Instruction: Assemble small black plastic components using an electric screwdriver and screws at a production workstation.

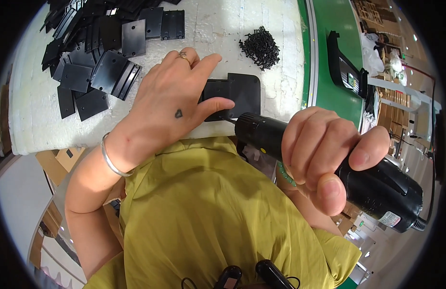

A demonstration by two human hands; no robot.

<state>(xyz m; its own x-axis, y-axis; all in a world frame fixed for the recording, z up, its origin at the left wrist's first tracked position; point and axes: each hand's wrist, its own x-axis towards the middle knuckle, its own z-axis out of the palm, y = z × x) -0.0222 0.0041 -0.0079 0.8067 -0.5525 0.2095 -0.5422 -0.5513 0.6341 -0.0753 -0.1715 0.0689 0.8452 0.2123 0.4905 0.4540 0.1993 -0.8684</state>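
My right hand is wrapped round a black electric screwdriver. Its bit reaches left to the near edge of a flat black plastic part on the white work surface. My left hand steadies that part, the thumb lying across its near side and the index finger stretched past its far left corner. The other left fingers are bent, and what lies under the palm is hidden. Whether the bit sits in a screw cannot be made out.
Black plates lie heaped at the far left of the white foam-like surface. A pile of small black screws is at the far right. Past the edge, a long black plastic piece rests on a green surface.
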